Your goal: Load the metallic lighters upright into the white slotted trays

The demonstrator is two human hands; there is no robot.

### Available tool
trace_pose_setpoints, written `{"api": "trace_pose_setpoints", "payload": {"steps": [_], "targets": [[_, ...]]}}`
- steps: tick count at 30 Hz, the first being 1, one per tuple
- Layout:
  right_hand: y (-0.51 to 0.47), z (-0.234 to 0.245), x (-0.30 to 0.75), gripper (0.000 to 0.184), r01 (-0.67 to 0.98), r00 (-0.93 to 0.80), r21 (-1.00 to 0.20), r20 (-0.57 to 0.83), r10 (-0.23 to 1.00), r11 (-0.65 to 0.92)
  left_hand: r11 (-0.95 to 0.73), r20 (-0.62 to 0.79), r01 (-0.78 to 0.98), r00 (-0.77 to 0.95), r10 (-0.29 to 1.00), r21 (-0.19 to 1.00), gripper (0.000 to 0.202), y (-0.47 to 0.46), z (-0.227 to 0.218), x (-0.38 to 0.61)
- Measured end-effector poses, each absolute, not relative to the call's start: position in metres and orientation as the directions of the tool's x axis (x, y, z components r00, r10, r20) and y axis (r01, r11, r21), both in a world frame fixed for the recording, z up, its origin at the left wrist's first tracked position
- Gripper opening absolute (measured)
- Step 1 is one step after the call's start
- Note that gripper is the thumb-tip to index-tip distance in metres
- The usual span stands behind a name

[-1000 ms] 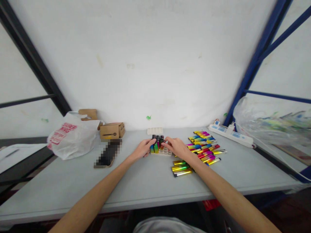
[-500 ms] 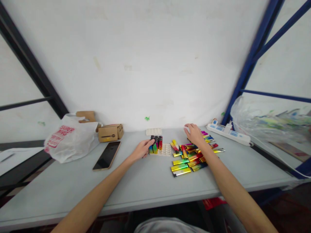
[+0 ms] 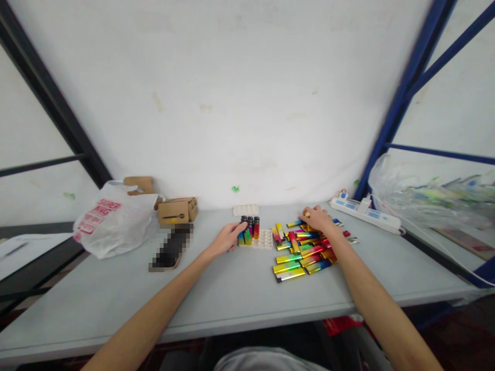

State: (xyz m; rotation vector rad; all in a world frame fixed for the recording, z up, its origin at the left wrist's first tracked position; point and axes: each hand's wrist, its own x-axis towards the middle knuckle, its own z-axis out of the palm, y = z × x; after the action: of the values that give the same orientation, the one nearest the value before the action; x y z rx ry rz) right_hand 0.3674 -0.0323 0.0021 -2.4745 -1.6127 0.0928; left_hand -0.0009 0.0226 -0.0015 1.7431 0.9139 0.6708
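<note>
Several shiny lighters (image 3: pixel 257 228) with black tops stand upright in a white tray with round pockets (image 3: pixel 265 239). My left hand (image 3: pixel 227 239) is closed against the left side of this group, its thumb on the nearest lighters and its other fingers partly hidden. To the right lies a loose pile of metallic yellow, green, red and blue lighters (image 3: pixel 289 258). At the far side of that pile, my right hand (image 3: pixel 319 219) curls its fingers down, with a bit of gold lighter showing between thumb and finger.
A second white tray (image 3: pixel 246 209) lies by the wall. At left are a phone (image 3: pixel 174 248), a cardboard box (image 3: pixel 178 211) and a white plastic bag (image 3: pixel 116 219). A power strip (image 3: pixel 366 214) runs along the back right, near a blue frame post (image 3: pixel 398 113).
My right hand has moved slightly right and down onto the far lighters, its fingers closing. My left hand stays at the standing lighters.
</note>
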Motion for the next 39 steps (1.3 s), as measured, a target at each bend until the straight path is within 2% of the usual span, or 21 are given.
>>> {"api": "trace_pose_setpoints", "payload": {"steps": [6, 12, 15, 18, 21, 24, 27, 30, 32, 34, 37, 39], "targets": [[-0.029, -0.005, 0.355, 0.048, 0.95, 0.223, -0.252, 0.142, 0.964, -0.182, -0.205, 0.021, 0.264, 0.565, 0.825, 0.943, 0.063, 0.023, -0.001, -0.001], [-0.031, 0.001, 0.35, 0.049, 0.926, 0.108, -0.375, 0.391, 0.914, 0.051, -0.207, 0.023, 0.265, 0.563, 0.826, 0.942, 0.063, 0.02, 0.001, -0.001], [-0.032, 0.008, 0.339, 0.043, 0.812, 0.057, -0.522, 0.515, 0.855, 0.26, -0.224, 0.035, 0.264, 0.57, 0.821, 0.938, 0.06, 0.018, 0.003, -0.001], [-0.032, 0.012, 0.321, 0.036, 0.585, 0.104, -0.713, 0.538, 0.837, 0.386, -0.235, 0.043, 0.266, 0.571, 0.82, 0.935, 0.058, 0.019, 0.003, -0.001], [-0.031, 0.01, 0.302, 0.038, 0.367, 0.193, -0.862, 0.438, 0.878, 0.349, -0.239, 0.049, 0.263, 0.571, 0.819, 0.935, 0.058, 0.021, 0.0, -0.001], [-0.032, 0.006, 0.287, 0.04, 0.19, 0.195, -0.948, 0.292, 0.936, 0.256, -0.234, 0.044, 0.258, 0.577, 0.816, 0.937, 0.059, 0.024, -0.002, -0.001], [-0.035, 0.002, 0.279, 0.05, 0.094, 0.116, -0.964, 0.258, 0.959, 0.248, -0.228, 0.043, 0.254, 0.576, 0.817, 0.94, 0.061, 0.025, -0.004, -0.001], [-0.036, -0.002, 0.278, 0.077, 0.016, 0.102, -0.963, 0.27, 0.957, 0.27, -0.224, 0.04, 0.256, 0.57, 0.821, 0.94, 0.062, 0.024, -0.003, 0.0], [-0.034, -0.004, 0.279, 0.086, -0.022, 0.115, -0.964, 0.261, 0.959, 0.265, -0.217, 0.034, 0.259, 0.567, 0.823, 0.941, 0.062, 0.022, -0.002, 0.0], [-0.031, -0.005, 0.279, 0.081, -0.041, 0.113, -0.965, 0.253, 0.961, 0.258, -0.213, 0.028, 0.263, 0.565, 0.824, 0.941, 0.063, 0.021, -0.002, 0.0], [-0.029, -0.002, 0.278, 0.051, -0.024, 0.095, -0.96, 0.276, 0.957, 0.279, -0.215, 0.028, 0.268, 0.564, 0.825, 0.939, 0.064, 0.021, -0.001, 0.0], [-0.033, 0.003, 0.274, 0.04, -0.029, 0.054, -0.963, 0.266, 0.962, 0.268, -0.217, 0.031, 0.268, 0.561, 0.827, 0.939, 0.064, 0.021, -0.001, 0.0]]}}
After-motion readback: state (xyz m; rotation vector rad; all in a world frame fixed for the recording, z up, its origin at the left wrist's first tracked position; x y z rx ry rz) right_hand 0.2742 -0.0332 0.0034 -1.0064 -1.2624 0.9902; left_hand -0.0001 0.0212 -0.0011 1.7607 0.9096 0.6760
